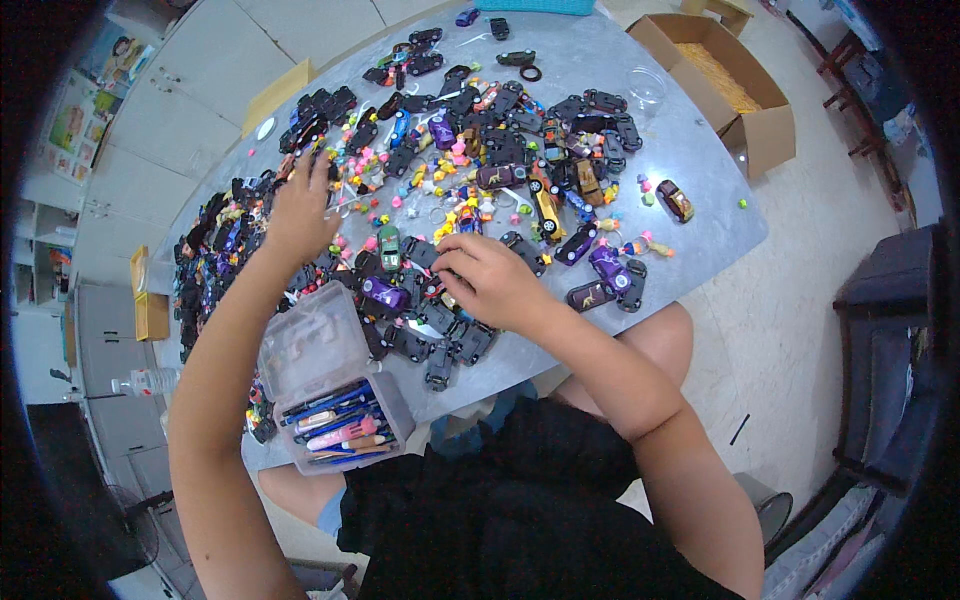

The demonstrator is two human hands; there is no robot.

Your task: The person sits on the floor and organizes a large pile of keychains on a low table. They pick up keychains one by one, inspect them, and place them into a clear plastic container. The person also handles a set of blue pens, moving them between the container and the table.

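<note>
My left hand (301, 216) reaches over the left part of a large heap of toy cars, its fingers spread and no object visible in them. Beneath its fingertips lie small colourful pieces and dark cars. My right hand (491, 279) hovers low over the near part of the heap with curled fingers; whether it grips anything is hidden. Close by are a green toy car (389, 248), a purple toy car (385, 293) and several black cars turned wheels-up. A yellow toy car (546, 213) lies beyond my right hand. Pink and yellow star beads (450, 154) are scattered among the cars.
An open clear plastic box (405, 420) of pens sits at the near table edge. The grey table (697, 247) bears a dark red car (675, 201) at right. Beyond stand a cardboard box (772, 142) and a blue basket (536, 6). A plastic bottle (154, 382) is at left.
</note>
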